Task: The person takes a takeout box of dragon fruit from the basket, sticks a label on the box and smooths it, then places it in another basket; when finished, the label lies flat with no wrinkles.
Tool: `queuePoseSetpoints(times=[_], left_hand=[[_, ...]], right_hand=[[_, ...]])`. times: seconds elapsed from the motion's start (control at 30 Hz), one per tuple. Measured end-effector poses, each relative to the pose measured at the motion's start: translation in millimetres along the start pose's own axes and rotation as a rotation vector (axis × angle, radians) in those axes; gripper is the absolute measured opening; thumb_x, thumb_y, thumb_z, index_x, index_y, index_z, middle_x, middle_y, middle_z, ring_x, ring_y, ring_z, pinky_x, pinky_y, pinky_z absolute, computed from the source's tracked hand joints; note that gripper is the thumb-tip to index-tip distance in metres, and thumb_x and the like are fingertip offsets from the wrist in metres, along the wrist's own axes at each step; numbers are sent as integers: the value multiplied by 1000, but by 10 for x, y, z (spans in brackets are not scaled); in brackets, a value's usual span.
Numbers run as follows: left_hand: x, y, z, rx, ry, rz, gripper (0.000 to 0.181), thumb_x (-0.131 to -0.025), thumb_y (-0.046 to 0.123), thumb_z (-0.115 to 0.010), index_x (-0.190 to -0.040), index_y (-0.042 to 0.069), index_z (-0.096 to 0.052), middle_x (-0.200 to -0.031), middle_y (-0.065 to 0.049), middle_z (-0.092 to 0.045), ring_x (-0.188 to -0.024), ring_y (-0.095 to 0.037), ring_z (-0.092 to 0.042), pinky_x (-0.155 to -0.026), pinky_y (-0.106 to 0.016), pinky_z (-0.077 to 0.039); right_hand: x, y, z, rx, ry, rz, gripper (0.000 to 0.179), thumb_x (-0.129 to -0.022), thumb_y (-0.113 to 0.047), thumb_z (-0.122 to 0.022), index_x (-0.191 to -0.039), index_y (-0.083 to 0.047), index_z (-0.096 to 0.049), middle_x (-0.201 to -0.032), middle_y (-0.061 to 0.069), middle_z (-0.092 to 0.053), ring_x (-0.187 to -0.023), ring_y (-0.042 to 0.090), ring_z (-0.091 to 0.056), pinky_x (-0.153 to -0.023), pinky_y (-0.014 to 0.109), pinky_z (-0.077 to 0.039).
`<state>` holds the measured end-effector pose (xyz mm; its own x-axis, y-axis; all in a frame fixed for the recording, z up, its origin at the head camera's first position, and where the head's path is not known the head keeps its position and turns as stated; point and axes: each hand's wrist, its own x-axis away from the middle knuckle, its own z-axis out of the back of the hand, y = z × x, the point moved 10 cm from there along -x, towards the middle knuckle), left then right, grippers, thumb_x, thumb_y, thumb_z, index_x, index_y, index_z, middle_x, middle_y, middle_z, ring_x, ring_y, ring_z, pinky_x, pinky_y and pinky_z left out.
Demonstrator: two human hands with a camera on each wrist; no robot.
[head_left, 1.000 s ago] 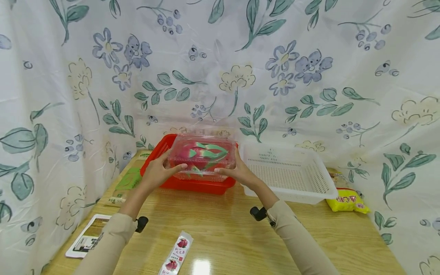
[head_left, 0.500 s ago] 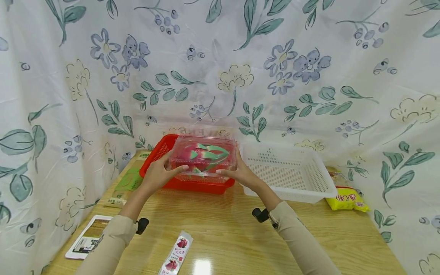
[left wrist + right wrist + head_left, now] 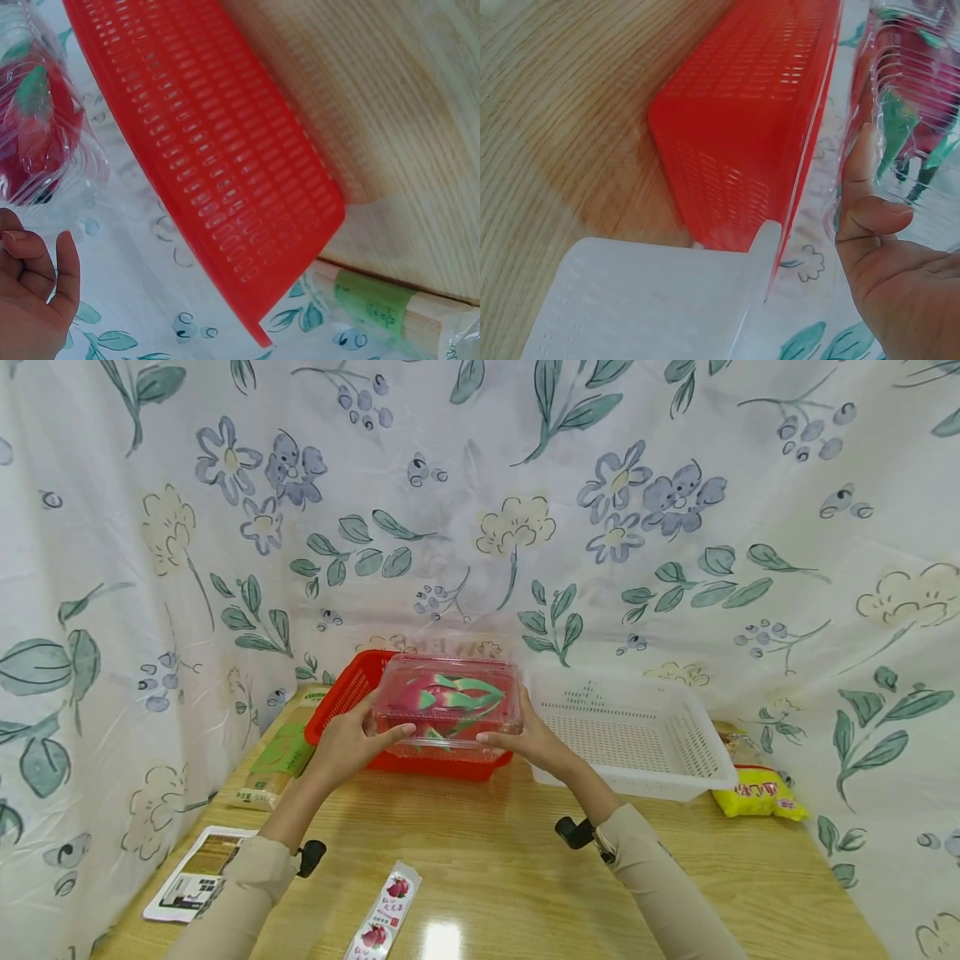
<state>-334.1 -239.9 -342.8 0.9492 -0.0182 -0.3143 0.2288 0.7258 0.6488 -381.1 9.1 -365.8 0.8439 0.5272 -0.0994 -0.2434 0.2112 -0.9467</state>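
Note:
A clear plastic clamshell box (image 3: pixel 448 714) with pink, green-tipped dragon fruit (image 3: pixel 411 695) inside is held above the red basket (image 3: pixel 442 766). My left hand (image 3: pixel 345 745) grips its left end, thumb along the front side. At the opposite end my right hand (image 3: pixel 534 742) holds it likewise, thumb pointing inward. From the right wrist view, the thumb and a finger of the right hand (image 3: pixel 900 270) lie against the ribbed plastic wall. In the left wrist view, curled fingers of the left hand (image 3: pixel 34 289) appear below the box's corner. The box's underside is hidden.
A white perforated basket (image 3: pixel 637 787) stands right of the red one, close beside it. Beyond it lies a yellow packet (image 3: pixel 757 793). On the left are a green-labelled pack (image 3: pixel 281 756) and a white-framed card (image 3: pixel 191 877). A dragon-fruit sticker strip (image 3: pixel 386 906) lies near the front.
The box and both hands have shifted slightly to the right and a little lower over the red basket. Both hands keep their hold.

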Motion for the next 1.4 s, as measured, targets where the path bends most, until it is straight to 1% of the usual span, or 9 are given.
queuePoseSetpoints(times=[0.1, 0.2, 0.3, 0.37, 0.5, 0.83, 1.0, 1.23, 1.4], left_hand=[[15, 2, -3, 5, -7, 7, 90, -83, 62, -70, -155, 20, -35, -66, -3, -41, -57, -18, -36, -45, -28, -29], [22, 13, -2, 18, -9, 8, 91, -83, 61, -71, -155, 20, -35, -66, -3, -41, -57, -18, -36, -45, -28, -29], [21, 34, 9, 28, 1, -1, 89, -83, 60, -71, -154, 21, -37, -67, -3, -42, -58, -19, -37, -45, -28, -30], [22, 48, 19, 31, 8, -6, 88, -82, 60, -72, -154, 21, -38, -67, -3, -42, -58, -19, -38, -46, -28, -31], [32, 60, 30, 29, 12, -5, 89, -82, 59, -72, -154, 20, -38, -67, -3, -42, -59, -19, -38, -46, -28, -31], [60, 49, 5, 39, -10, 13, 92, -82, 60, -71, -156, 23, -33, -68, -4, -42, -59, -19, -38, -46, -28, -32], [64, 58, 8, 27, -8, 16, 92, -82, 61, -71, -156, 22, -33, -69, -4, -42, -60, -19, -38, -46, -28, -33], [72, 84, -14, 13, -23, 10, 91, -83, 62, -70, -156, 22, -33, -66, -3, -41, -58, -18, -37, -46, -28, -32], [86, 108, -24, 12, -29, 8, 91, -83, 61, -70, -156, 23, -32, -64, -2, -41, -56, -18, -36, -45, -28, -32]], right_hand=[[16, 11, -8, -3, -10, -9, 114, -84, -45, -77, -157, -39, 10, -161, 5, -23, -131, 35, -51, -103, 56, -44], [33, 0, 3, 1, -3, -3, 116, -82, -46, -78, -157, -39, 10, -162, 5, -21, -132, 35, -49, -104, 57, -43], [45, -40, 11, -9, 1, 23, 115, -82, -44, -78, -158, -38, 8, -159, 3, -27, -135, 33, -46, -105, 56, -42], [49, -69, 5, -31, -10, 50, 113, -84, -40, -78, -158, -37, 7, -156, 3, -32, -134, 33, -47, -105, 55, -43], [55, -81, 3, -40, -19, 64, 114, -84, -39, -78, -158, -37, 8, -155, 2, -33, -135, 31, -46, -107, 55, -41], [112, -36, 40, 39, 21, -6, 119, -80, -52, -78, -158, -35, 11, -163, 5, -17, -147, 34, -25, -112, 65, -27], [136, -46, 45, 45, 22, -9, 118, -81, -51, -77, -158, -34, 10, -162, 7, -20, -146, 36, -28, -111, 65, -28], [166, -14, 71, 69, 21, -25, 122, -81, -53, -76, -158, -30, 16, -167, 6, -3, -151, 36, -15, -112, 67, -24], [176, -73, 43, -17, -18, 47, 114, -86, -39, -76, -157, -33, 12, -160, 8, -24, -142, 34, -37, -110, 62, -34]])
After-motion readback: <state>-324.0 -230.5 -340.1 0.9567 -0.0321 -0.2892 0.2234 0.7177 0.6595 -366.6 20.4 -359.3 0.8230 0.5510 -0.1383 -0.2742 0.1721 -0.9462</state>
